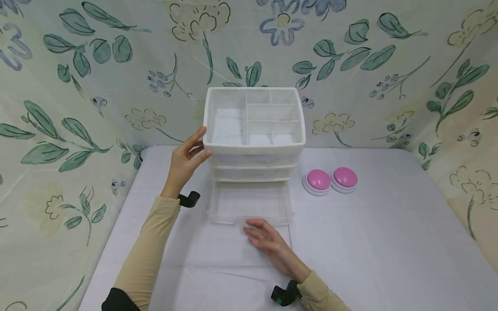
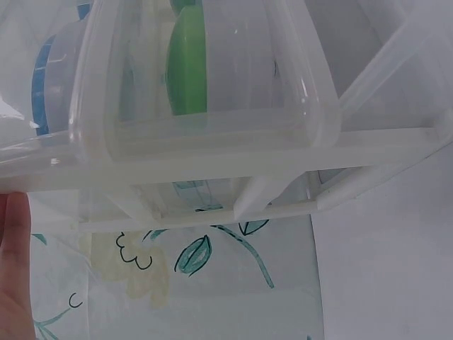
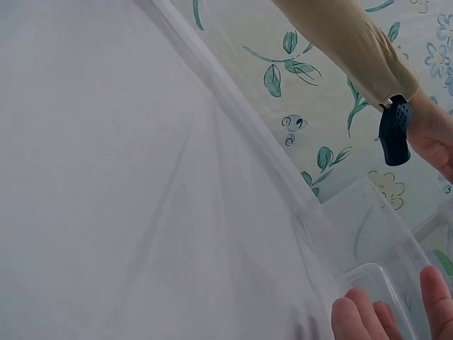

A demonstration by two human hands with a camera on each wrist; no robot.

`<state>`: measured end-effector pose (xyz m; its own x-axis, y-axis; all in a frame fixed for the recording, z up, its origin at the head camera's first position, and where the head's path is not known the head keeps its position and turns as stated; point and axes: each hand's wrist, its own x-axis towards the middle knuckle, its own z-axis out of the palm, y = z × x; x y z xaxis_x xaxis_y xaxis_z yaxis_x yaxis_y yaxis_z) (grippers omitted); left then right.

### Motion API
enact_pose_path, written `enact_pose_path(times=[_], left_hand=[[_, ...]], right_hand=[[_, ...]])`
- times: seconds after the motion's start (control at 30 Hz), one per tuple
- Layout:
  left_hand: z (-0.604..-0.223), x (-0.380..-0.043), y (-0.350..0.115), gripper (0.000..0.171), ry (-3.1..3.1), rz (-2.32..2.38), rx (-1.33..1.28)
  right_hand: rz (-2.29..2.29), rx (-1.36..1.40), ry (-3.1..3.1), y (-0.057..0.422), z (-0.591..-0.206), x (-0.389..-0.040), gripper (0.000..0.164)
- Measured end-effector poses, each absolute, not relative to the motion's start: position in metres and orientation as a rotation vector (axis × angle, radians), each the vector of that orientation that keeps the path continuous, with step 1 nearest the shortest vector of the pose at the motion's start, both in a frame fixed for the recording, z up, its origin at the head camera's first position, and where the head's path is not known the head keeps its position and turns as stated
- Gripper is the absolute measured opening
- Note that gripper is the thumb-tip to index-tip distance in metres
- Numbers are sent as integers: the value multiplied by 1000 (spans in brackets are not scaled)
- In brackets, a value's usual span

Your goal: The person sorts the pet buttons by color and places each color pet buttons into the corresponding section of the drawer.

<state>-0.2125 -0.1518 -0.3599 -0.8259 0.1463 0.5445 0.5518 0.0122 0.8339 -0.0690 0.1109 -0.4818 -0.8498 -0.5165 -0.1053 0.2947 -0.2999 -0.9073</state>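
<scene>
A white drawer organizer (image 1: 254,149) stands at the back of the table, its top tray split into compartments. The clear bottom drawer (image 1: 249,203) is pulled out toward the front, with bare floor visible inside it. My left hand (image 1: 186,160) grips the organizer's front left corner, thumb at the front and fingers along the side. Just at the drawer's front edge hovers my right hand (image 1: 270,246), fingers relaxed and apart, holding nothing. Through the clear drawer walls in the left wrist view show a green-and-white round object (image 2: 187,67) and a blue-and-white one (image 2: 42,85).
Two pink domed buttons (image 1: 318,179) with white bases sit side by side to the right of the organizer. White cloth (image 1: 373,242) covers the table, and a floral curtain (image 1: 342,95) hangs behind and at both sides.
</scene>
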Motion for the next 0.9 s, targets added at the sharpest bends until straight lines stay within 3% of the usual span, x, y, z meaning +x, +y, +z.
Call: enact_pose_path(times=[0.6, 0.9], left_hand=[[-360, -212, -152, 59, -1991, -1882, -712], [-361, -213, -151, 59, -1981, -1888, -723]], right_hand=[[-2151, -294, 1483, 114, -485, -59, 55], [-2099, -556, 1610, 133, -459, -68, 44]])
